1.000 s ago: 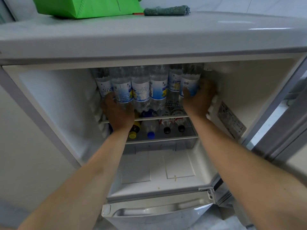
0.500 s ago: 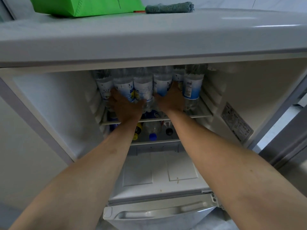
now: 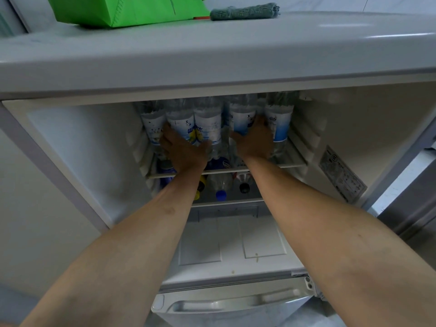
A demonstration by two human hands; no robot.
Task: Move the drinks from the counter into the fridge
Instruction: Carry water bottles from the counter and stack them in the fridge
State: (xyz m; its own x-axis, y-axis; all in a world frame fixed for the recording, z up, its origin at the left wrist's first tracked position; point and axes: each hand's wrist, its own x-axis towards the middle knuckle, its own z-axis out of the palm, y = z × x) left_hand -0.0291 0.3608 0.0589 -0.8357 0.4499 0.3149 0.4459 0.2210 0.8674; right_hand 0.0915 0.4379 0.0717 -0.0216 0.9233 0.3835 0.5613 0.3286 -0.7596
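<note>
Water bottles (image 3: 207,125), upright along the fridge (image 3: 77,147) shelf at frame centre, look full, heavy and slick, so we press them mid-label with left hand (image 3: 182,151) and right hand (image 3: 256,140) flat, gripping nothing.

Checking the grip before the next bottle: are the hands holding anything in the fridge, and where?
Nothing is clearly gripped. The left hand and right hand rest against the labelled middles of the upright water bottles on the upper shelf.
</note>
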